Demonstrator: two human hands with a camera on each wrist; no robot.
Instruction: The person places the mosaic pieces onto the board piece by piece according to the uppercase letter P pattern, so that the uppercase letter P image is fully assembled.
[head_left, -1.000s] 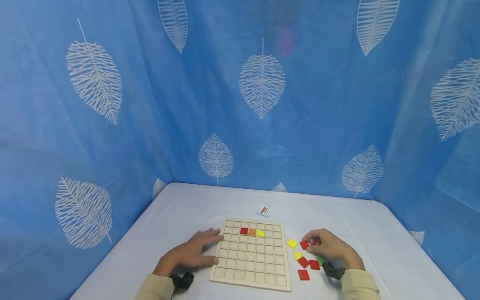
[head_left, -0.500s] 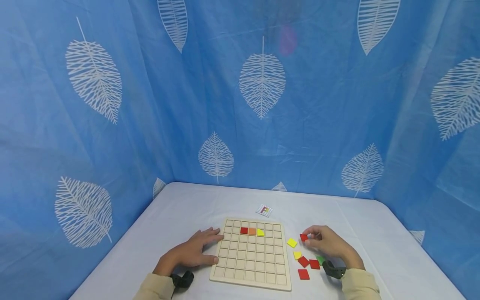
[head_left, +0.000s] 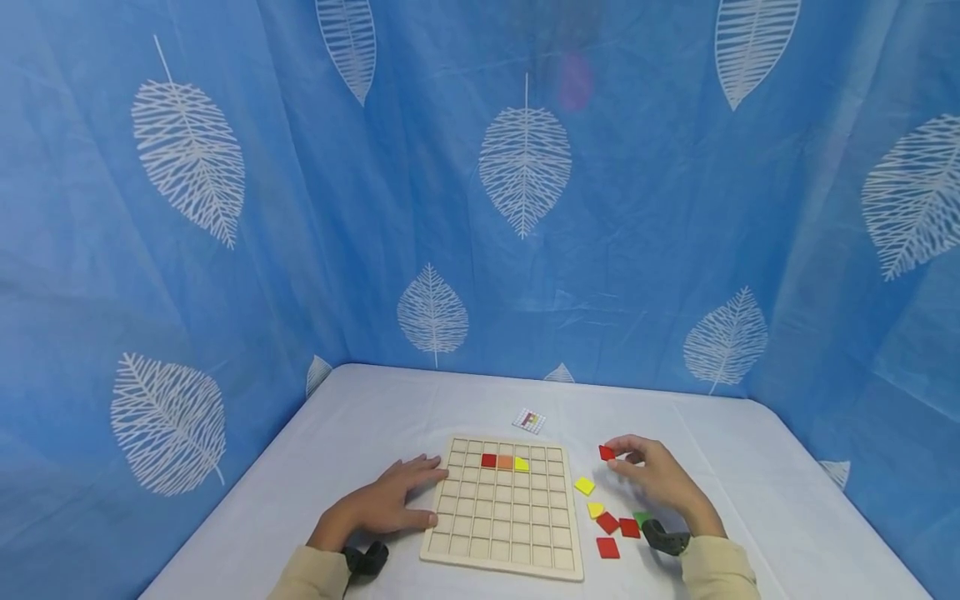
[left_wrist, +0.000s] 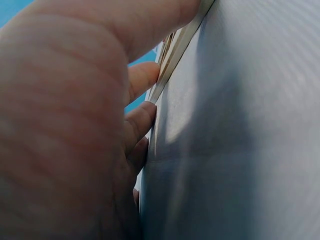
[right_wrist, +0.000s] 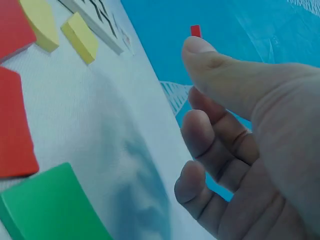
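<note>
My right hand [head_left: 651, 472] pinches a red square tile [head_left: 606, 452] between thumb and fingers, raised over the cloth to the right of the board. In the right wrist view only a corner of that red tile [right_wrist: 196, 31] shows past the thumb tip. My left hand [head_left: 397, 498] lies with fingers spread at the left edge of the wooden grid board [head_left: 501, 518]; the left wrist view has its fingertips against the board's side [left_wrist: 175, 55]. Near the board's top row of cells sit a red tile [head_left: 489, 461], an orange tile [head_left: 506, 462] and a yellow tile [head_left: 521, 465].
Loose tiles lie right of the board: a yellow square [head_left: 585, 485], a yellow rounded piece [head_left: 596, 510], red squares [head_left: 608, 547] and a green tile [head_left: 641, 519] partly behind the wrist strap. A small patterned card [head_left: 529, 421] lies beyond the board. Blue curtains [head_left: 525, 317] border the table.
My right hand has lifted the red tile from beside the loose tiles and moved it away from me. The left hand and board have stayed put.
</note>
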